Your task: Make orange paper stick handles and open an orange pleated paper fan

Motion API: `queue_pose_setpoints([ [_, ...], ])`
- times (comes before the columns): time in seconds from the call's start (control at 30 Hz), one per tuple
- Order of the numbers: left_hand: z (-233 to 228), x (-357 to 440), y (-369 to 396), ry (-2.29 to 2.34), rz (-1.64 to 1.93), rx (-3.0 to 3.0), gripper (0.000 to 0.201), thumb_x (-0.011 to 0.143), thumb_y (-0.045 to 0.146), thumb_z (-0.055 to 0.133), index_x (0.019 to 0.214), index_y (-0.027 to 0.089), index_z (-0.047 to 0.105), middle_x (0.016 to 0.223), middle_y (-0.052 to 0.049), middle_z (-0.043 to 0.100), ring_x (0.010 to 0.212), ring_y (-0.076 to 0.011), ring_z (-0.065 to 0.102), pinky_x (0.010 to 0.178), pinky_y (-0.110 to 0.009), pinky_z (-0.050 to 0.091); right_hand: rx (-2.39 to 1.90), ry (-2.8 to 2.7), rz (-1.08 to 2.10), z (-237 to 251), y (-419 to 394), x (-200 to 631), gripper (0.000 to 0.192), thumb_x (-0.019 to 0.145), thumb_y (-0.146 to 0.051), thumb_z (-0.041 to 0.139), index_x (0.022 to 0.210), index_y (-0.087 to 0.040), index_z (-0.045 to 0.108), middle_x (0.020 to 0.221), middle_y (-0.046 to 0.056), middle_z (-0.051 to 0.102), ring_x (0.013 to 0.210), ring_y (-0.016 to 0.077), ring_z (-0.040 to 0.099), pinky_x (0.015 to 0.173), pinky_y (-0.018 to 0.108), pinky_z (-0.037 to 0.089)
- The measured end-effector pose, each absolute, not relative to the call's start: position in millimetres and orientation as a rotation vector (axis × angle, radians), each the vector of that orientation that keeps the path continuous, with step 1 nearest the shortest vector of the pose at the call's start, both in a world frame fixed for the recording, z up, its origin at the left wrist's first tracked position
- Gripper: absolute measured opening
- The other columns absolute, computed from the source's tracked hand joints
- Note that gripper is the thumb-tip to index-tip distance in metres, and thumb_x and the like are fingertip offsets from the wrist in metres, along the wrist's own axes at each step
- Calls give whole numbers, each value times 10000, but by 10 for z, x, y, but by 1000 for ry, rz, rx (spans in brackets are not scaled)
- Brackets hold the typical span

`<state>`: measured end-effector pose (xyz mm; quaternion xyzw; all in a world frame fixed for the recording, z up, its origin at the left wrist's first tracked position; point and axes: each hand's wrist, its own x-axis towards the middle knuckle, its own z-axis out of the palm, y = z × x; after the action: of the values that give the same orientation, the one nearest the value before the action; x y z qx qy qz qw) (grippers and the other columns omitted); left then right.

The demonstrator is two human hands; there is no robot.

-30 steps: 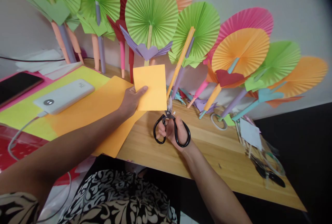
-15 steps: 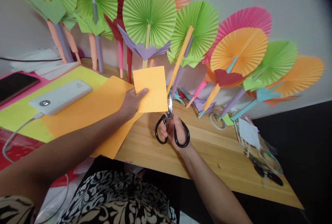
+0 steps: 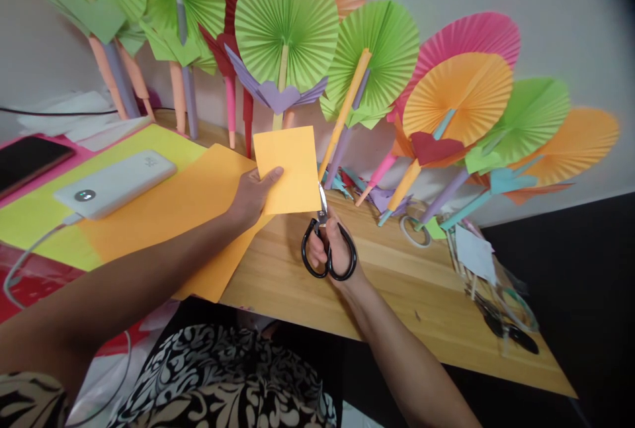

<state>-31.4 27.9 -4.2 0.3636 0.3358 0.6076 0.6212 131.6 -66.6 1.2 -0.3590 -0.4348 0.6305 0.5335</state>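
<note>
Between thumb and fingers, my left hand point(image 3: 252, 198) grips a yellow-orange rectangle of paper point(image 3: 290, 167), held up above the table. My right hand point(image 3: 338, 249) has its fingers through the black loops of a pair of scissors point(image 3: 322, 217). The metal blades point upward at the paper's lower right edge, nearly closed; whether they are cutting into it I cannot tell. Under my left forearm lie larger orange sheets point(image 3: 169, 206) on top of a yellow-green sheet point(image 3: 30, 233).
Several round pleated paper fans point(image 3: 286, 24) on paper-tube handles lean against the wall. A white power bank point(image 3: 116, 183) with a cable and a dark phone point(image 3: 32, 162) rest at left. A tape roll point(image 3: 415, 232) and black-handled scissors point(image 3: 506, 329) lie right on the wooden table point(image 3: 387, 289).
The scissor handles have drawn closer together in my right hand, bringing the blades nearer shut. My left hand and the paper have stayed almost still.
</note>
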Motion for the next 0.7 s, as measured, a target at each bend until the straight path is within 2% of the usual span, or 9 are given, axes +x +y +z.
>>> queue_pose_setpoints([
  [0.13, -65, -331, 299, 790, 1399, 834, 516, 698, 521, 853, 995, 121, 716, 992, -146, 796, 956, -318, 765, 862, -432, 637, -825, -1039, 1540, 5, -660, 1317, 683, 796, -776, 640, 1209, -234, 595, 523, -113, 440, 380, 75, 298, 422, 233, 464],
  [0.23, -72, -339, 309, 776, 1418, 852, 506, 716, 515, 841, 1005, 119, 718, 1002, -147, 794, 985, -312, 759, 878, -426, 632, -818, -1002, 1614, 23, -658, 1336, 693, 725, -857, 619, 1030, -236, 617, 585, -73, 512, 438, 94, 387, 484, 273, 528],
  [0.3, -68, -340, 303, 774, 1415, 853, 520, 702, 512, 851, 1012, 115, 721, 1002, -144, 795, 977, -309, 759, 875, -423, 632, -815, -988, 1661, 44, -657, 1353, 663, 723, -846, 635, 992, -241, 607, 629, -56, 549, 479, 104, 433, 534, 293, 560],
  [0.47, -56, -326, 253, 766, 1354, 885, 573, 652, 542, 880, 1001, 111, 736, 994, -140, 798, 949, -319, 763, 860, -423, 637, -810, -1010, 1627, 81, -639, 1376, 668, 774, -816, 613, 1109, -239, 623, 610, -54, 548, 467, 115, 438, 506, 290, 540],
  [0.7, -109, -302, 244, 761, 1325, 880, 560, 710, 533, 848, 1048, 101, 736, 1016, -154, 794, 969, -324, 762, 895, -451, 627, -882, -1033, 1535, 50, -619, 1394, 582, 874, -664, 619, 1277, -249, 557, 626, -54, 581, 456, 117, 470, 431, 235, 452],
])
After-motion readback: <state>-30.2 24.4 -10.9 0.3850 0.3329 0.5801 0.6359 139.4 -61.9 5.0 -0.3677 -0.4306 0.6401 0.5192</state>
